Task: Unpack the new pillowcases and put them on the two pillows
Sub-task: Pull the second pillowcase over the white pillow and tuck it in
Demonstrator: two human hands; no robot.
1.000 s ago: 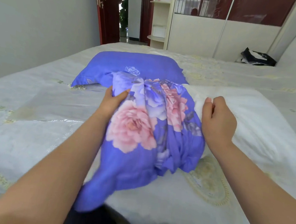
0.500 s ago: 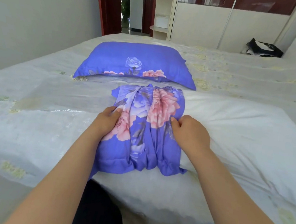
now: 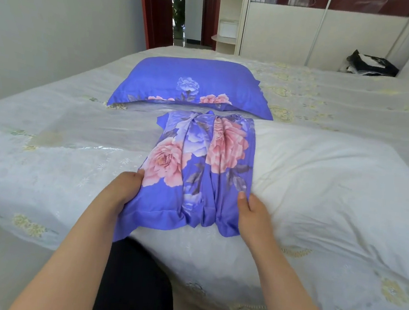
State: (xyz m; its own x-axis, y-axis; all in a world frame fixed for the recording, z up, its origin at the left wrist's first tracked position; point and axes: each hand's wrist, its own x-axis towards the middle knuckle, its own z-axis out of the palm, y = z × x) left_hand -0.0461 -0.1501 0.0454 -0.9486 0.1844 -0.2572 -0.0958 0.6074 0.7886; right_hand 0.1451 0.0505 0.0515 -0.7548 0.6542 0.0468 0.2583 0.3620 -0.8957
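Blue floral pillowcase [image 3: 197, 164] sits bunched over the left end of the bare white pillow [image 3: 321, 182], which lies across the near side of the bed [image 3: 46, 163]. Most of the pillow's right part is uncovered. Left hand [image 3: 121, 191] grips the case's near-left edge, fingers curled under the cloth, thumb tip on top. Right hand [image 3: 252, 215] holds the case's near-right edge where it meets the pillow, thumb on the fabric; other fingers hidden, so grip type can't be told exactly. Second pillow [image 3: 193, 85], already in a matching blue case, lies just behind, w/ a narrow gap. Dark bag [image 3: 370, 67] at far right of the bed.
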